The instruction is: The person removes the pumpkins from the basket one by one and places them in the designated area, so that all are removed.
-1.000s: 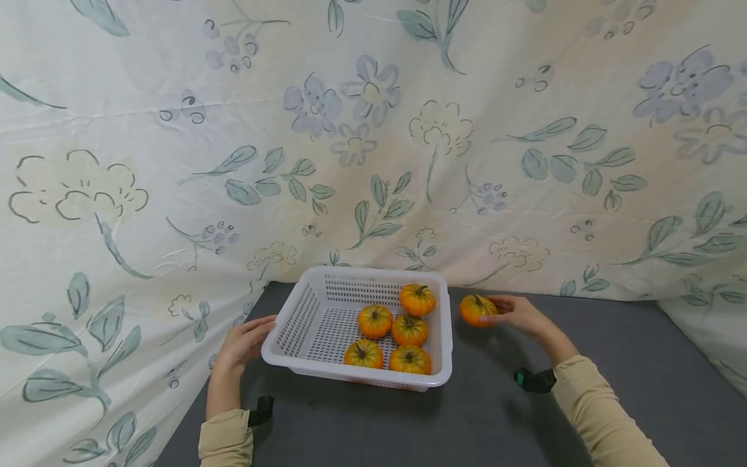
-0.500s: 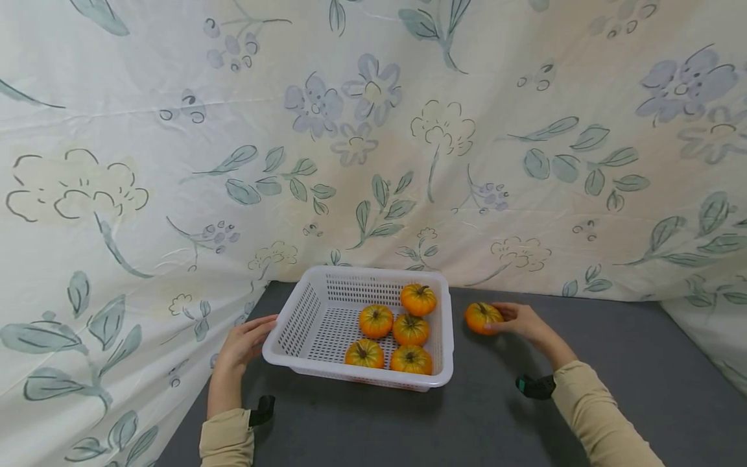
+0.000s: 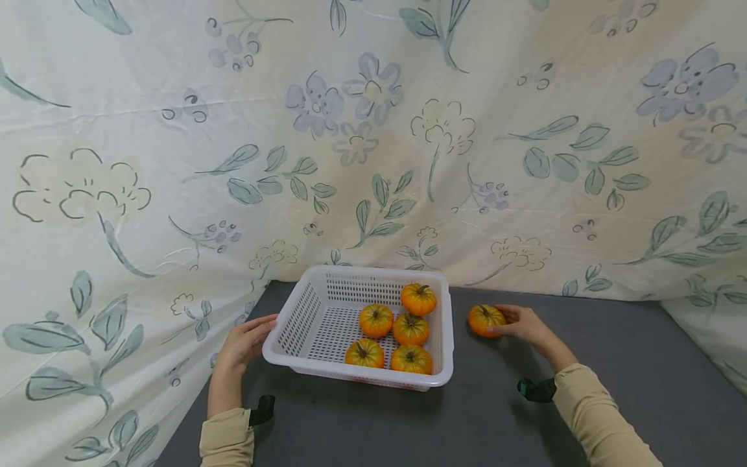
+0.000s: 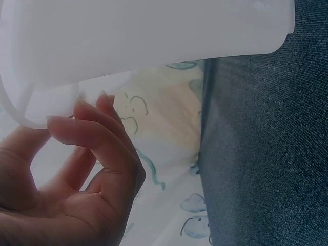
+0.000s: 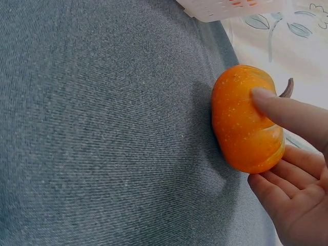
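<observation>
Head view shows the loose pumpkin (image 3: 486, 320) now sitting lower, down on the grey bench (image 3: 613, 376) just right of the white basket (image 3: 303, 318); a second ago it was raised a little nearer the basket's far right corner. The right hand (image 3: 525, 325) has moved with it and cups it from the right, thumb on top and fingers curled beneath. Five pumpkins (image 3: 410, 329) lie inside the basket, unchanged. The left hand (image 3: 245, 344) stays at the basket's left rim, fingers relaxed and touching it.
</observation>
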`<state>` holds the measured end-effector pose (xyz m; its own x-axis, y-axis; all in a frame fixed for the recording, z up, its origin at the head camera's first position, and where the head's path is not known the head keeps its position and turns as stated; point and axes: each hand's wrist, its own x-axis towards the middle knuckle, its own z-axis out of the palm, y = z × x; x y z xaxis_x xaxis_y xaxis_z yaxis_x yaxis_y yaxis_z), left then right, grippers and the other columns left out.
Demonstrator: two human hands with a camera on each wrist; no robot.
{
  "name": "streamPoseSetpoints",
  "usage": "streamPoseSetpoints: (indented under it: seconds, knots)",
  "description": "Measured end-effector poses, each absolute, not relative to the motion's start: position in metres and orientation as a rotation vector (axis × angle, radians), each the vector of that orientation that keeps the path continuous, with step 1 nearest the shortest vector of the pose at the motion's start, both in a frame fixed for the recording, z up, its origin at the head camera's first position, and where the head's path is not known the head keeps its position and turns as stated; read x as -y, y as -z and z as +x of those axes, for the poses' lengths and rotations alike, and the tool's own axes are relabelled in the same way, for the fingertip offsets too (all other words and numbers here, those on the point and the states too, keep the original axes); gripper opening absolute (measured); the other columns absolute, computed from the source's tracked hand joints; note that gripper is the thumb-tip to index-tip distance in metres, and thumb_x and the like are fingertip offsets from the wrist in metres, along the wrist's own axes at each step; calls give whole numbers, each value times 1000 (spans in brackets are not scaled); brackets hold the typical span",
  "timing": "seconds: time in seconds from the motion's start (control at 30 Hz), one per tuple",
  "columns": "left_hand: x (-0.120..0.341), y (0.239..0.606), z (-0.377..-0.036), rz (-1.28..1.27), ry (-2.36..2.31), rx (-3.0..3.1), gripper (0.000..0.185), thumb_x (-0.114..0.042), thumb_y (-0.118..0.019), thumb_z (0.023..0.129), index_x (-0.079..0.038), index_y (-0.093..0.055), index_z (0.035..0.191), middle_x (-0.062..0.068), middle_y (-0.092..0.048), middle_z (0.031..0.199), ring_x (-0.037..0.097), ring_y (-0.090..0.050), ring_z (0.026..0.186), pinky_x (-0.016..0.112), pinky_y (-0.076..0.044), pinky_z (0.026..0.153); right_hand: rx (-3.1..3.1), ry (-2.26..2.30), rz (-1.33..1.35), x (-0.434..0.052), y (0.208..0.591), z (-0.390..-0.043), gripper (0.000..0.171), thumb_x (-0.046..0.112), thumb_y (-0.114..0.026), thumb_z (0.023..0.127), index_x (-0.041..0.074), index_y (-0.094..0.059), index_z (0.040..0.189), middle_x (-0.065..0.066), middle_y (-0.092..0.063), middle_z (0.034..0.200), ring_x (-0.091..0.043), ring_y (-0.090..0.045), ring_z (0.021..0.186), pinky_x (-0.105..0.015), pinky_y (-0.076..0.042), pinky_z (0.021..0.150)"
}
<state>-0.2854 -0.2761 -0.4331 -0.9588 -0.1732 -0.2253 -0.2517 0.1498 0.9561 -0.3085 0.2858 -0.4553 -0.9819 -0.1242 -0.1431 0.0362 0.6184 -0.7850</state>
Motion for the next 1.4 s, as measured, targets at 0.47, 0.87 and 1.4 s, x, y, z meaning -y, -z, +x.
streamPoseSetpoints:
  seconds: [0.47,0.87,1.4]
  knots:
    - [275,429,-283,-428,-1956,-2337,61,-35,-73,87,-3,-56,136,-10,-69,101,7,-65,87,27,-55,74,-2632,1305,-93,-288,453,-306,83,27,-71,89,-12,-27,147,-35,-29,150,-50,-31,140,-58,-32,110]
    - [275,430,-284,-441,-1946,-2330,61,-37,-73,87,-5,-56,136,-8,-69,104,8,-65,88,28,-54,75,-2662,1278,-47,-284,441,-311,87,39,-67,91,-10,-24,149,-31,-28,153,-47,-30,142,-58,-30,112]
    - [277,435,-287,-407,-1982,-2332,59,-33,-74,87,-5,-56,136,-14,-69,97,3,-67,86,27,-53,74,-2642,1325,-180,-265,412,-314,92,47,-67,89,0,-22,154,-24,-25,158,-44,-24,146,-59,-27,113]
